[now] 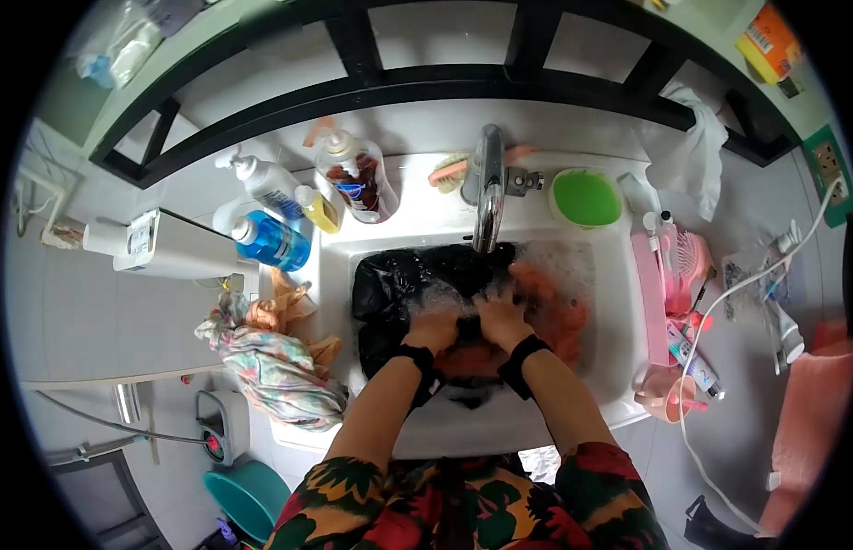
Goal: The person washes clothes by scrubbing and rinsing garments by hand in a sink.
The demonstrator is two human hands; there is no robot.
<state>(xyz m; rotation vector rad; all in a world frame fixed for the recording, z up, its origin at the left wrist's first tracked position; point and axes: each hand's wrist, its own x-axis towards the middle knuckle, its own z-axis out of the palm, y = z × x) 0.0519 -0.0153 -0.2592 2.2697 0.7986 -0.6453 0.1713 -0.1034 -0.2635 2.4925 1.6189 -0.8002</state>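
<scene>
Both my hands are down in the soapy water of a white sink. My left hand is pressed into a shiny black garment, its fingers hidden by foam and water. Close beside it, my right hand touches the wet cloth where the black garment meets an orange cloth. Its fingers point forward and down; their tips are under water, so their grip does not show. Dark bands sit around both wrists. Above the hands hangs the chrome faucet.
Pump bottles, including a blue soap bottle, stand at the sink's back left. A green dish and a brush flank the faucet. Patterned cloth drapes over the left edge. A pink caddy and a white cable lie right.
</scene>
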